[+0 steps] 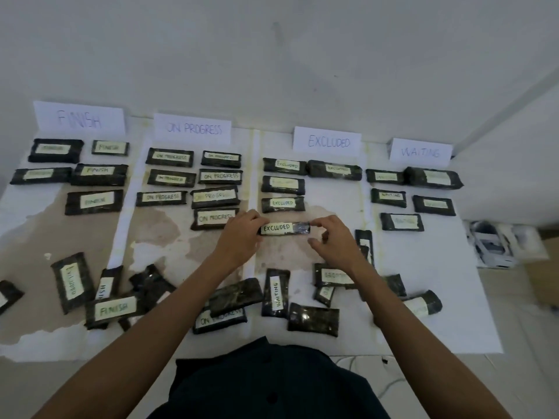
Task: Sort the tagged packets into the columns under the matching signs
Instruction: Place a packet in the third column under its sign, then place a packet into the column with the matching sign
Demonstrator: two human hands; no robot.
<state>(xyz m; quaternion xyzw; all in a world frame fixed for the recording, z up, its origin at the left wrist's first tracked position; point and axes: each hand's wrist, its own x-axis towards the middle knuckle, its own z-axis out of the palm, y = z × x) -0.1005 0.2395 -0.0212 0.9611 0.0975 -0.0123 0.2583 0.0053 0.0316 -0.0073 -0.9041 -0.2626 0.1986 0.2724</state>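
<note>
four paper signs stand against the wall (272, 55) at the far edge of the table (438, 267): finish sign (79, 118), on progress sign (192, 128), excluded sign (327, 141), waiting sign (420, 151). below each lies a column of dark packets with pale tags. the finish column (94, 202) has five, the on progress column (170, 157) seven, the excluded column (282, 204) four laid down, the waiting column (401, 221) five.

the packet (284, 228) in hand reads excluded and lies level just below the lowest one in the excluded column, apart from it. whether it touches the table i cannot tell.

both arms reach forward from the near edge. the left hand (242, 234) holds the packet's left end, fingers curled onto it, and overlaps the corner of the lowest on progress packet. the right hand (335, 240) has curved fingertips at the packet's right end, with the thumb spread below and off it; whether it grips i cannot tell.

bare table shows to the right of the packet and just below it, between the hands. nearer the body the unsorted heap (219, 320) runs along the near edge, packets overlapping at odd angles, with a waiting packet (276, 293) lying lengthwise between the forearms. more packets sit under and beside the right wrist. past the table's right edge, shoes (490, 243) sit on the floor.
</note>
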